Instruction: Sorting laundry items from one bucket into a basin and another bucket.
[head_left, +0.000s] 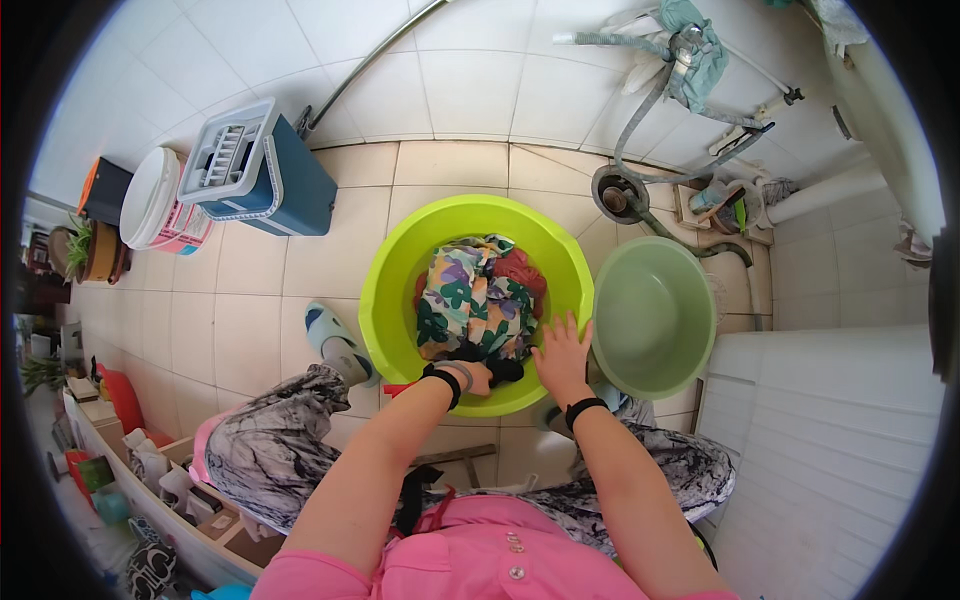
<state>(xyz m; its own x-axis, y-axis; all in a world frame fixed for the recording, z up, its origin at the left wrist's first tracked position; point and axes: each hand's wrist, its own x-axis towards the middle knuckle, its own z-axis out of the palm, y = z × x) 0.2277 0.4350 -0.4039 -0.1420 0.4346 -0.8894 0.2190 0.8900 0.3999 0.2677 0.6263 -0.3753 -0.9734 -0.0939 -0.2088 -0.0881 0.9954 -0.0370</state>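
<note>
A lime-green plastic basin stands on the floor before me. Inside lies bunched floral-print fabric with green, purple and orange flowers. Red cloth shows behind it, and a piece of black cloth lies at the near side. My left hand is inside the basin's near edge, its fingers curled at the black cloth; the fingertips are hidden. My right hand spreads its fingers over the basin's right side, holding nothing. To its right is a pale green basin.
A blue bucket with a grey lid and a white pail stand at the far left. Grey hoses run down the tiled wall to a floor drain. A white ridged panel bounds the right; an open drawer lies lower left.
</note>
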